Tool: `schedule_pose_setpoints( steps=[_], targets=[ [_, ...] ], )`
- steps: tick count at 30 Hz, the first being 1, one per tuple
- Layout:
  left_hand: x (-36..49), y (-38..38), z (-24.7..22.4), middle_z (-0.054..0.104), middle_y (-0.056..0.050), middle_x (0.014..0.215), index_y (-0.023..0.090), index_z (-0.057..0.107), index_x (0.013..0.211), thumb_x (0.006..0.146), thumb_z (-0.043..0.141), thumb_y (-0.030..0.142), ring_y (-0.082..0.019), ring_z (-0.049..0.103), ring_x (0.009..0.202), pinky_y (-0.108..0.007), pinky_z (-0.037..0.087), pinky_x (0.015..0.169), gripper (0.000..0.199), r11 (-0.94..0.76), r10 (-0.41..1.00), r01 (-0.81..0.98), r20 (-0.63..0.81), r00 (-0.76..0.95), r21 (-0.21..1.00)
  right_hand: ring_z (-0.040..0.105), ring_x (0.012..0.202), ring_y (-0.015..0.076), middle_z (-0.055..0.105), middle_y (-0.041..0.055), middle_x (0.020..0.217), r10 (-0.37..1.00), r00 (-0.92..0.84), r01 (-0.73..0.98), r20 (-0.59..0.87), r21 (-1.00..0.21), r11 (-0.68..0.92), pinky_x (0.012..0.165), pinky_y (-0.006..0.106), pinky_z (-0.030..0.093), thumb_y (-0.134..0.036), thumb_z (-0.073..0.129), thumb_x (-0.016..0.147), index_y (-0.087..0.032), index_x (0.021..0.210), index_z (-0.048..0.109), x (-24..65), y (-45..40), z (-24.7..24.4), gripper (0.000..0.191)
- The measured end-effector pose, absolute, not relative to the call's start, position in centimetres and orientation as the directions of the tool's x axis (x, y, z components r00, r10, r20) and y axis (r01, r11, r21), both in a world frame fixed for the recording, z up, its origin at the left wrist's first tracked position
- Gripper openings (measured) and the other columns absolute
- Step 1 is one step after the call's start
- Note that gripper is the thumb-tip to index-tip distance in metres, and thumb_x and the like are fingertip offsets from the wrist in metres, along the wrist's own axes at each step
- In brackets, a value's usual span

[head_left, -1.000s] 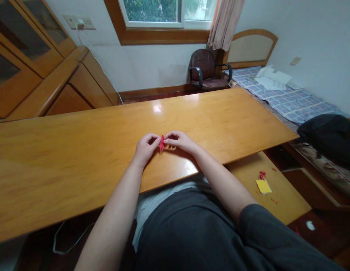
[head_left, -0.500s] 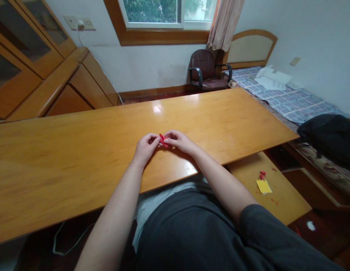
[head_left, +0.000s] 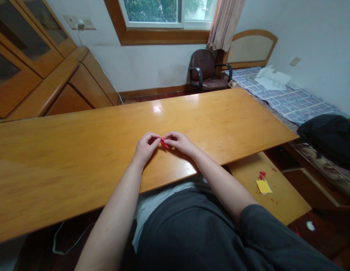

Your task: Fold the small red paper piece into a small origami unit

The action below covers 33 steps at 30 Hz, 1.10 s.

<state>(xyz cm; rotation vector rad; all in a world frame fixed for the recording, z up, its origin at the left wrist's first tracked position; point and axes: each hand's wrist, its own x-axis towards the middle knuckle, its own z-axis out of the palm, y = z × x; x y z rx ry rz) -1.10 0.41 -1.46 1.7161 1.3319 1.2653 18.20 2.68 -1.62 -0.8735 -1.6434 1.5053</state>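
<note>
A small folded red piece [head_left: 164, 142], seemingly paper, is held between my two hands just above the wooden table [head_left: 79, 158]. My left hand [head_left: 147, 147] pinches its left side between thumb and fingers. On the other side, my right hand [head_left: 178, 142] grips it with thumb and fingertips. The hands nearly touch, and the fingers hide part of the piece, so its exact shape cannot be made out.
Right of me, a lower board [head_left: 290, 199] bears a yellow paper square [head_left: 264, 186], small red pieces [head_left: 262, 175] and scraps. Beyond are a brown chair [head_left: 203, 67], a bed [head_left: 287, 98] with a black bag [head_left: 329, 137], and a cabinet [head_left: 90, 82] at left.
The red piece has turned slightly between my fingers and looks flatter, with its raised upper part lowered. My hands have barely shifted.
</note>
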Motion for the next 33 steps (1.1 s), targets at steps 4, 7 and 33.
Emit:
schedule_pose_setpoints(
  steps=[4, 7, 33],
  targets=[
    [-1.21, 0.56, -1.78, 0.067, -0.003, 0.083, 0.019, 0.069, 0.082, 0.079, 0.066, 0.034, -0.018, 0.062, 0.082, -0.030, 0.048, 0.079, 0.015, -0.283, 0.956, 0.336, 0.291, 0.028, 0.898, 0.057, 0.066, 0.0108, 0.066, 0.0016, 0.078, 0.862, -0.500, 0.023, 0.084, -0.994, 0.110, 0.055, 0.020, 0.043, -0.039, 0.068, 0.082, -0.014, 0.098, 0.068, 18.29, 2.57, -1.63, 0.029],
    [-1.23, 0.59, -1.85, 0.068, -0.003, 0.084, 0.020, 0.069, 0.082, 0.079, 0.066, 0.035, -0.018, 0.062, 0.082, -0.030, 0.049, 0.079, 0.016, -0.260, 0.963, 0.322, 0.269, 0.019, 0.910, 0.057, 0.066, 0.0106, 0.066, 0.0018, 0.078, 0.866, -0.493, 0.046, 0.083, -0.992, 0.121, 0.056, 0.020, 0.043, -0.039, 0.068, 0.082, -0.014, 0.098, 0.068, 18.30, 2.40, -1.44, 0.030],
    [-1.07, 0.33, -1.39, 0.066, -0.002, 0.081, 0.018, 0.069, 0.081, 0.080, 0.068, 0.039, -0.016, 0.061, 0.078, -0.027, 0.047, 0.073, 0.021, -0.282, 0.958, 0.351, 0.283, 0.048, 0.893, 0.058, 0.065, 0.0100, 0.067, 0.0013, 0.077, 0.878, -0.465, 0.016, 0.109, -0.991, 0.131, 0.057, 0.020, 0.044, -0.038, 0.069, 0.080, -0.013, 0.095, 0.068, 18.25, 2.82, -1.98, 0.029]
  ],
)
